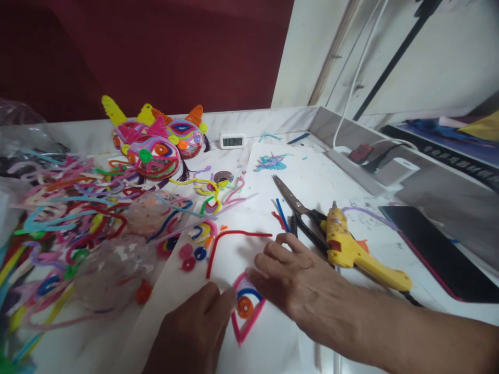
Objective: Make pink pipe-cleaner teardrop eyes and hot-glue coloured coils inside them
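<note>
On the white paper lies a pipe-cleaner eye (249, 328), outlined in pink, with a blue arc and an orange coil at its centre. My left hand (198, 322) pinches its left edge, fingers closed. My right hand (288, 275) has curled fingers, its thumb pressing the eye's upper right edge; the fingertips are partly hidden. A bent red pipe cleaner (234, 232) lies just beyond both hands. Small coiled discs (188, 264) sit left of it. Scissors (298, 205) and a yellow glue gun (351, 252) lie beyond my right forearm.
Tangled pipe cleaners (78, 208) and plastic bags (117, 270) cover the left side. Several decorated masks (158, 156) stand at the back by a small digital clock (231, 141). A dark phone (440, 249) lies right, near a power strip (354, 169) with cables.
</note>
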Motion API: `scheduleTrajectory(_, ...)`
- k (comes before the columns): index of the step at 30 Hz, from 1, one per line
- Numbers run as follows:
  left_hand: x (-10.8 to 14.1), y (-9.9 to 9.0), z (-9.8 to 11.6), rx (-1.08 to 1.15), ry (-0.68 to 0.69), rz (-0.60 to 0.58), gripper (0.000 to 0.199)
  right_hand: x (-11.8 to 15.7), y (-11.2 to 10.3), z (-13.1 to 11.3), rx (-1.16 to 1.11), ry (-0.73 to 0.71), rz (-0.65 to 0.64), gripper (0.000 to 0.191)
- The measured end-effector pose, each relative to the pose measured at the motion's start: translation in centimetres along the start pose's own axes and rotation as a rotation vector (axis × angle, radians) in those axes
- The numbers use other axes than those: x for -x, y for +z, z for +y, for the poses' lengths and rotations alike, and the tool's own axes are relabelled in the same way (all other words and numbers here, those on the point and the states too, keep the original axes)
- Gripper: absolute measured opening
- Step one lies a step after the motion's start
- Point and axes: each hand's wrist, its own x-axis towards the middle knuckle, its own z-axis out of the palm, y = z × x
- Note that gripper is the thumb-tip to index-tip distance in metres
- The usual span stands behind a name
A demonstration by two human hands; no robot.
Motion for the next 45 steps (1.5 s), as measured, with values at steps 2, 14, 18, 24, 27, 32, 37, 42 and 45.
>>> scheduleTrajectory(2, -0.1, -0.1, 0.0, -0.006, 0.023, -0.016, 0.028, 0.0, 0.1, 0.1, 0.003, -0.009, 0.010, 0.013)
scheduleTrajectory(14, 0.0, -0.3, -0.2, 0.015, 0.028, -0.041, 0.026, -0.3, -1.2, 0.3, 0.008, -0.042, 0.017, 0.017)
scheduleTrajectory(18, -0.1, -0.2, 0.0, 0.016, 0.029, -0.040, 0.028, -0.3, -0.8, 0.5, 0.012, -0.075, 0.040, 0.014)
scheduleTrajectory(24, -0.2, -0.4, 0.2, -0.034, 0.015, -0.085, 0.024, -0.6, -0.5, 0.1, 0.031, -0.068, 0.006, 0.013)
scheduleTrajectory(27, -0.1, -0.3, 0.1, -0.034, 0.053, -0.054, 0.025, -0.6, -0.7, -0.1, 0.012, -0.069, 0.000, 0.014)
scheduleTrajectory(32, 0.2, 0.1, -0.4, -0.065, 0.094, -0.041, 0.028, -0.4, -1.0, 0.3, -0.010, -0.077, -0.026, 0.016)
scheduleTrajectory(37, 0.4, 0.2, -0.5, -0.054, 0.089, -0.111, 0.028, 0.2, -2.2, 0.8, -0.086, -0.006, -0.102, 0.021)
scheduleTrajectory(42, 0.2, 0.4, -0.3, -0.069, 0.040, -0.106, 0.025, 0.6, -2.5, 0.7, -0.085, 0.031, -0.133, 0.026)
scheduleTrajectory(45, 0.3, 0.5, -0.3, -0.082, 0.055, -0.105, 0.026, 0.7, -1.7, 0.6, -0.094, 0.024, -0.103, 0.024)
